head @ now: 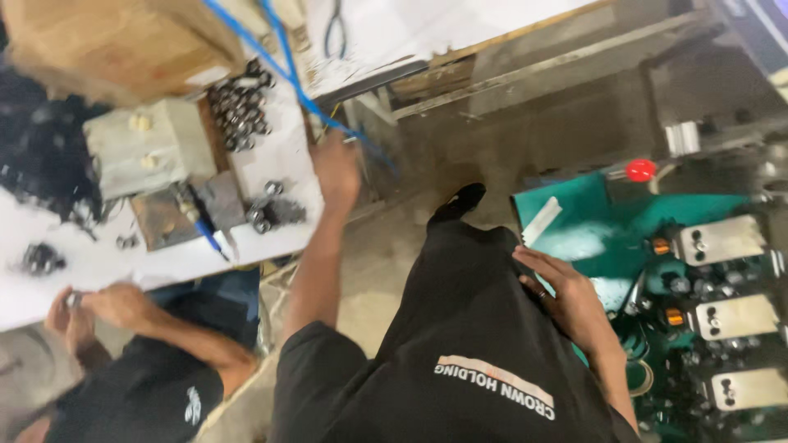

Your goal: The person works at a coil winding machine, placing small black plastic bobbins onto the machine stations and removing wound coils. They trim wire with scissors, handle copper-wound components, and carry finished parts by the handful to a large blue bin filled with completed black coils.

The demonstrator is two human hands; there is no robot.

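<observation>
Left grip: reaching far to the white worktop edge, closure blurred, cannot tell; blue cable just beside it. Right grip: released, resting on my dark trousers by the green machine. Advice: steady my head, find the cable before closing.

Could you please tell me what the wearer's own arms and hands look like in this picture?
Both arms are bare from short black sleeves down; no gloves. The left hand shows nothing worn, though it is blurred. The right hand has a dark ring on one finger. The black shirt carries a pale printed strip low on its front.
</observation>
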